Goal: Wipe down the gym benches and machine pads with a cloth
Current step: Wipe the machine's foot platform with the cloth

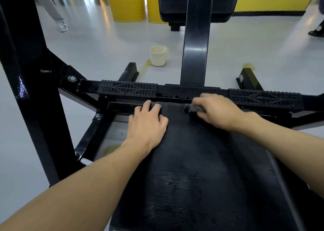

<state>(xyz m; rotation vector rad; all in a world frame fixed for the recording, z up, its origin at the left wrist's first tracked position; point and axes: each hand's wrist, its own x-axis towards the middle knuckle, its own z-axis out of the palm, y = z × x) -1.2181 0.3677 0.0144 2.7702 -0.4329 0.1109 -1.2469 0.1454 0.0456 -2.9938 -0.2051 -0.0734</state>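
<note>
A black ribbed bench pad [192, 169] fills the lower middle of the head view, with damp-looking patches. My left hand [147, 124] lies flat on the pad's far left corner, fingers spread, holding nothing. My right hand [215, 111] is closed around a small dark cloth [193, 108], blurred, pressed on the pad's far edge close to the black crossbar [175, 91]. A second black pad [224, 5] stands upright at the top behind a black post [195, 43].
A cream cup [157, 55] stands on the grey floor beyond the crossbar. A thick black frame upright [22, 76] rises at left. Two yellow drums [128, 5] sit at the back. Another person's leg and shoe [62, 25] are at the top left.
</note>
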